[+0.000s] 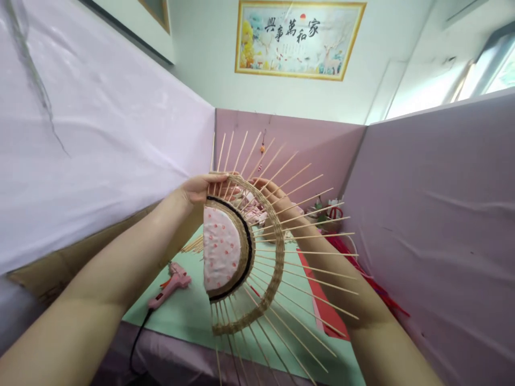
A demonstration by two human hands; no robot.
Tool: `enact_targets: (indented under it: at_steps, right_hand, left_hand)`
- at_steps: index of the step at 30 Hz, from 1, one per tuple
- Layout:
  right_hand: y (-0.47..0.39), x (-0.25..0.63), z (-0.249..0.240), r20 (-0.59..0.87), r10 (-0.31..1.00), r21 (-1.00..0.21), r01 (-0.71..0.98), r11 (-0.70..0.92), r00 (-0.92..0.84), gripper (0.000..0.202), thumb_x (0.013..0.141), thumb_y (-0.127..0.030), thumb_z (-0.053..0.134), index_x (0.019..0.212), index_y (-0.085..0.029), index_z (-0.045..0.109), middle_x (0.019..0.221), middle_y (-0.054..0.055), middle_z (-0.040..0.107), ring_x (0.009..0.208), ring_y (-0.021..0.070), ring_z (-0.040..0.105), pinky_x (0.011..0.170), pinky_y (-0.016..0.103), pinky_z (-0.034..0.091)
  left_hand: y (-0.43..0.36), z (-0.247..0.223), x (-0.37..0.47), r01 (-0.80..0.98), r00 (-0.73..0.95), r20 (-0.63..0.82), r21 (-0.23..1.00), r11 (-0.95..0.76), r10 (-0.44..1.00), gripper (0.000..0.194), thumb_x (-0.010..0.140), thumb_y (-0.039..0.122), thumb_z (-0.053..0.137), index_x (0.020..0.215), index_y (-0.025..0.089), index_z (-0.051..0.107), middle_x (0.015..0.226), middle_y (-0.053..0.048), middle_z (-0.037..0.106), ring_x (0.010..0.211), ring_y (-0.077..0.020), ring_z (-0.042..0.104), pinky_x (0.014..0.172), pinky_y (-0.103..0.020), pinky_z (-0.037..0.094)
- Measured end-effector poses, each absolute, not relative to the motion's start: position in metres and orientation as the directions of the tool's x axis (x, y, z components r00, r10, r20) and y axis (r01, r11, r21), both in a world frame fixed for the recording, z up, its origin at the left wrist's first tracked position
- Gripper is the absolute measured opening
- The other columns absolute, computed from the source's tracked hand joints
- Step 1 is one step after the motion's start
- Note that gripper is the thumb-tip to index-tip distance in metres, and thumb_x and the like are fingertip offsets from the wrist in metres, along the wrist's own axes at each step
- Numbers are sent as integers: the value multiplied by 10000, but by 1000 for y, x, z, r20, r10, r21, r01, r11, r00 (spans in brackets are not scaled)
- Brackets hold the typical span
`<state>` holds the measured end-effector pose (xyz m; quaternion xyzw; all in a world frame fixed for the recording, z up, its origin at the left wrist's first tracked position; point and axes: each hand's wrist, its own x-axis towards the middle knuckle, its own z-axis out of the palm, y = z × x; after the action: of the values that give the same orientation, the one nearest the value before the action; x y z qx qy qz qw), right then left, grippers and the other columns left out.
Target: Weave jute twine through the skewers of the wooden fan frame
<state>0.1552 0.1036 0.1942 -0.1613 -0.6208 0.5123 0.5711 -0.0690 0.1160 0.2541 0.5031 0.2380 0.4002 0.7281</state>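
Observation:
A half-round craft piece (pixel 222 247) is held up over the table, its straight edge on the left. It has a white centre with red spots, a black braid around it, thin sticks fanning outward and a woven rope band across them. My left hand (pixel 205 186) grips its top left end, thumb on the rope band. Behind the upper sticks is my right hand (pixel 273 193), fingers bent at the back of the piece; the sticks and band partly hide it.
A pink glue gun (pixel 171 287) with a black cord lies on the green table sheet (pixel 189 321). Loose sticks (pixel 193 244) lie behind it. Red sheets (pixel 328 311) are at the right, near red strands and a small plant. Lilac partitions stand around the table.

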Motion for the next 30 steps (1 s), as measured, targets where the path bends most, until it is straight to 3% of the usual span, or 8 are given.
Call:
enact_targets:
  at_steps: [4, 8, 14, 21, 25, 30]
  right_hand:
    - [100, 135, 188, 487, 795, -848, -412, 333, -361, 393, 726, -448, 720, 1059, -270, 610, 858, 12, 672, 677, 149, 596, 628, 313, 499]
    - [96, 138, 173, 427, 867, -882, -330, 337, -256, 304, 657, -438, 761, 849, -228, 656, 627, -17, 601, 477, 102, 446, 471, 262, 386]
    - [83, 149, 156, 489, 844, -871, -179, 457, -220, 233, 659, -401, 748, 759, -201, 680, 656, -15, 604, 565, 107, 498, 563, 262, 412]
    - [79, 173, 150, 438, 866, -898, -68, 435, -239, 264, 696, -457, 722, 775, -207, 694, 697, 13, 623, 559, 118, 490, 506, 255, 380]
    - [84, 184, 144, 428, 871, -901, -37, 433, -240, 282, 695, -473, 729, 820, -220, 706, 696, 15, 628, 533, 113, 473, 482, 249, 351]
    - [94, 204, 139, 414, 881, -903, 17, 428, -229, 277, 694, -452, 736, 807, -200, 711, 691, 15, 629, 544, 111, 492, 505, 253, 365]
  left_hand:
    - [127, 235, -75, -307, 706, 14, 907, 288, 708, 218, 855, 138, 535, 1043, 123, 645, 970, -130, 733, 874, -247, 713, 800, -415, 580]
    - [133, 222, -81, -251, 751, -22, 915, 315, 660, 278, 826, 127, 581, 1100, 135, 628, 991, -128, 733, 876, -252, 714, 774, -399, 581]
    - [122, 210, -74, -201, 758, -30, 940, 277, 651, 303, 798, 151, 609, 1098, 127, 640, 1039, -147, 720, 869, -262, 713, 774, -392, 574]
    - [110, 202, -68, -319, 798, 167, 932, 170, 578, 402, 695, 198, 663, 1090, 125, 642, 1181, -191, 656, 945, -314, 674, 738, -445, 565]
    - [110, 190, -61, -396, 809, 208, 884, 249, 549, 440, 616, 248, 693, 1041, 142, 652, 1092, -179, 682, 849, -263, 663, 681, -373, 549]
    - [106, 178, -54, -486, 746, 213, 821, 298, 631, 378, 678, 281, 622, 1029, 145, 657, 1003, -144, 695, 768, -212, 627, 626, -310, 524]
